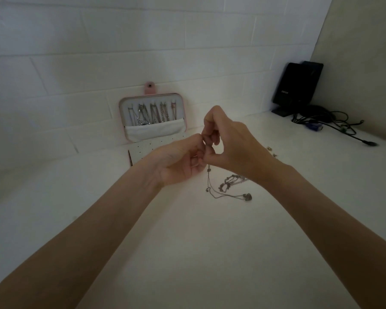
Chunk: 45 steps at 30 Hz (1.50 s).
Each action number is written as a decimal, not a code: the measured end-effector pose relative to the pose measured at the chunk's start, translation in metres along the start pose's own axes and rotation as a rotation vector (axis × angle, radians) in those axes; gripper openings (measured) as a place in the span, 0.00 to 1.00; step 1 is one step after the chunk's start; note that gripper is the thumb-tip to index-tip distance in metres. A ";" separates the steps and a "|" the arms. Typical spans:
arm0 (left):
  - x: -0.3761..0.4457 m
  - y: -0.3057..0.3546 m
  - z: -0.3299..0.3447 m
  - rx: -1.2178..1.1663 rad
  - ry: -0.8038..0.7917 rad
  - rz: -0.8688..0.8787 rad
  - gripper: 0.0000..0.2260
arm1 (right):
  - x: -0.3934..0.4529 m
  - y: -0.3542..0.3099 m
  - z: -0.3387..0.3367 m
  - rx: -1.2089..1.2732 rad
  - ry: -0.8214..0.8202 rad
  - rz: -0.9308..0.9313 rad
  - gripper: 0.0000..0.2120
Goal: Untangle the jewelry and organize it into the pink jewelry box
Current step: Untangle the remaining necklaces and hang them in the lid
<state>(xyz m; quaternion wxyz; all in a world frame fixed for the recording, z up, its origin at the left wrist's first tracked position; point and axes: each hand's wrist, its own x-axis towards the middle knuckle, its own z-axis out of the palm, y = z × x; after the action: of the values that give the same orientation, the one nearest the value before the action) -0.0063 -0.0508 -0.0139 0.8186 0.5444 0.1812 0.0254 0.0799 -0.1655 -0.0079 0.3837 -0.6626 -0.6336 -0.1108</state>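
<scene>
Both hands, left hand (183, 160) and right hand (227, 139), are pinched together on a thin chain (208, 175) just before the pink jewelry box (153, 118), untangling seemingly underway, so the tangled jewelry (232, 186) nearer the viewer must next be teased loose.

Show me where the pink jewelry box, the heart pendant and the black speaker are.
pink jewelry box (152, 88): head view, on its pink snap tab above the lid.
heart pendant (247, 197): head view, on the pendant's body.
black speaker (295, 83): head view, on its front face.
</scene>
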 end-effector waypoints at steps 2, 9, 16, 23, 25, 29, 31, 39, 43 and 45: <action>0.000 -0.001 0.001 0.009 0.008 0.002 0.07 | -0.002 -0.001 0.002 -0.021 0.016 0.001 0.17; -0.004 -0.001 0.003 0.137 0.033 0.084 0.18 | -0.007 0.000 0.006 0.002 0.012 -0.022 0.17; -0.003 -0.005 0.005 -0.119 0.023 0.006 0.06 | -0.011 0.001 0.015 0.204 0.185 0.090 0.17; -0.008 -0.006 0.007 -0.111 0.038 -0.041 0.10 | -0.012 -0.002 0.009 -0.052 0.062 -0.050 0.16; -0.010 -0.004 0.009 -0.093 0.052 -0.010 0.11 | -0.013 -0.001 0.010 -0.045 0.102 -0.057 0.14; -0.010 -0.003 0.009 -0.070 0.102 0.049 0.12 | -0.016 0.004 0.010 -0.061 0.135 -0.046 0.16; -0.011 0.002 0.005 -0.108 0.129 0.060 0.11 | -0.019 0.008 0.006 -0.084 0.135 -0.029 0.16; -0.016 0.010 0.009 0.126 0.164 0.221 0.08 | -0.006 -0.003 0.004 0.657 0.264 0.306 0.18; -0.022 0.017 0.011 0.173 0.096 0.221 0.07 | -0.008 -0.004 0.002 0.854 0.263 0.387 0.13; -0.023 0.018 0.011 0.170 0.096 0.218 0.07 | -0.007 -0.004 0.003 0.863 0.254 0.393 0.13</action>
<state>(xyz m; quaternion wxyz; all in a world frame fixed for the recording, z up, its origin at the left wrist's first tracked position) -0.0216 -0.0586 0.0124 0.7523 0.6265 0.1613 0.1245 0.0742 -0.1695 -0.0129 0.7111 -0.5313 -0.4331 0.1564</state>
